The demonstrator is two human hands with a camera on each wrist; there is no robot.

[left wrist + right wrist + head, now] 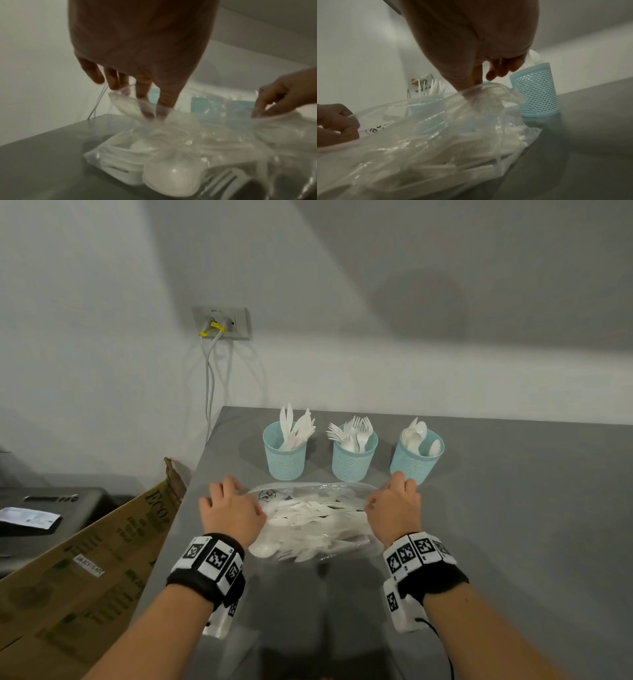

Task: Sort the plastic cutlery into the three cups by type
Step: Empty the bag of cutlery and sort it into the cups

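Observation:
A clear plastic bag (315, 518) full of white plastic cutlery lies on the grey table (513, 525) between my hands. My left hand (236, 501) pinches the bag's left rim, with thumb and forefinger on the film (154, 106). My right hand (387, 498) pinches the right rim (476, 82). Behind the bag stand three light blue mesh cups: the left cup (287, 455) holds knives, the middle cup (353, 460) forks, the right cup (416, 460) spoons. A spoon bowl (169, 180) and fork tines show through the bag near my left wrist.
The table's left edge runs just beside my left hand. Beyond it leans a cardboard box (85, 570), and a dark bin with a paper (30, 518) stands further left. A wall socket (221, 323) with hanging cables is behind the table corner. Bare table surface lies to the right.

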